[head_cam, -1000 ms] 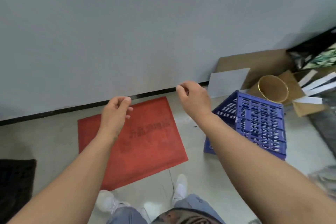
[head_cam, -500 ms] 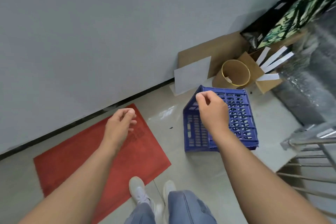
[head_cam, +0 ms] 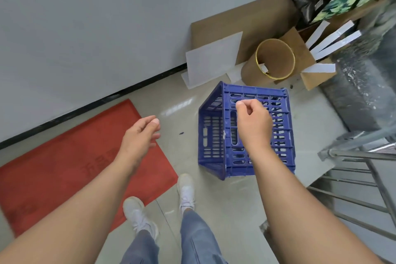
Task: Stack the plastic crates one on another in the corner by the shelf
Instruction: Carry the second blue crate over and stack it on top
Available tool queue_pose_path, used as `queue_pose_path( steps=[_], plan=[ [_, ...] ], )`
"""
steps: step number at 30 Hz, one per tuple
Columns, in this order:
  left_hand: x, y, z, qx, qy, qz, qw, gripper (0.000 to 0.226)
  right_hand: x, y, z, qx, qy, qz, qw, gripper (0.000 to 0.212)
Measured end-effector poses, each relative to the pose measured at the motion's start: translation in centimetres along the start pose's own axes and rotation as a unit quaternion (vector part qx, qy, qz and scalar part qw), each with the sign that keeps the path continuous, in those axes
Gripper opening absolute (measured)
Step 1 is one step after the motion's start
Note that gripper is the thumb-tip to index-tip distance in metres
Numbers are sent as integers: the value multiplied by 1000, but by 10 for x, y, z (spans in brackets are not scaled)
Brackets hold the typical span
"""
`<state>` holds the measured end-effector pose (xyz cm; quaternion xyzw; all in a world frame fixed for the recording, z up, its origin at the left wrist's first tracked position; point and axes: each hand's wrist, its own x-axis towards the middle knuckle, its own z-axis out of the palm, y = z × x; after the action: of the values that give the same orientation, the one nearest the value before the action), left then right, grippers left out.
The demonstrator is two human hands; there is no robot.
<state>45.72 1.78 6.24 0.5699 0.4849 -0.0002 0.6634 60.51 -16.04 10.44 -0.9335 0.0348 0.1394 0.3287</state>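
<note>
A single blue slotted plastic crate [head_cam: 216, 135] stands on the tiled floor near the wall, with a slotted face turned up. My right hand [head_cam: 252, 122] hovers over its top, fingers curled in and thumb against the forefinger, holding nothing. My left hand [head_cam: 139, 137] hangs left of the crate over the corner of a red mat [head_cam: 53, 167], its fingers loosely apart and empty. No other crate is in view.
Behind the crate are a white board [head_cam: 212, 60], a cardboard sheet [head_cam: 225, 25], a brown cardboard tube [head_cam: 272, 58] and an open box with white strips [head_cam: 325, 43]. A metal shelf frame [head_cam: 360, 156] stands at the right. My white shoes [head_cam: 186, 191] are just before the crate.
The view has swung right and down, bringing the crate to the middle. My right hand has come over the crate's top. My left hand's fingers have spread.
</note>
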Motion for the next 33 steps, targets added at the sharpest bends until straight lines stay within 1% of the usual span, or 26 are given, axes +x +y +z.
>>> queue_pose_path(
  steps=[4,7,10,12,14,16,20,24,28,33],
  plan=[
    [27,-9,25,11,-2,-19,1000,18,24,22,19,-26,-22,21,999,22],
    [45,-17,37,17,-4,-34,999,17,40,35,35,-76,-51,49,995,29],
    [59,-26,45,23,-3,-49,999,13,52,48,54,-148,-102,105,978,45],
    [65,-33,46,25,1,-58,998,12,56,54,67,-177,-135,146,964,55],
    [72,-38,44,27,3,-63,998,14,57,57,78,-192,-159,173,953,61],
    [80,-46,41,28,2,-69,997,17,60,60,91,-209,-166,181,947,61],
    [102,-67,39,29,-5,-69,997,23,63,73,111,-252,-128,177,943,61],
    [133,-98,47,44,-16,-82,995,20,59,88,124,-301,-101,170,933,62],
    [151,-121,59,57,-36,-82,994,26,58,98,136,-281,-91,162,942,62],
    [165,-138,75,69,-60,-63,994,22,57,109,149,-229,-40,154,960,60]
  ],
)
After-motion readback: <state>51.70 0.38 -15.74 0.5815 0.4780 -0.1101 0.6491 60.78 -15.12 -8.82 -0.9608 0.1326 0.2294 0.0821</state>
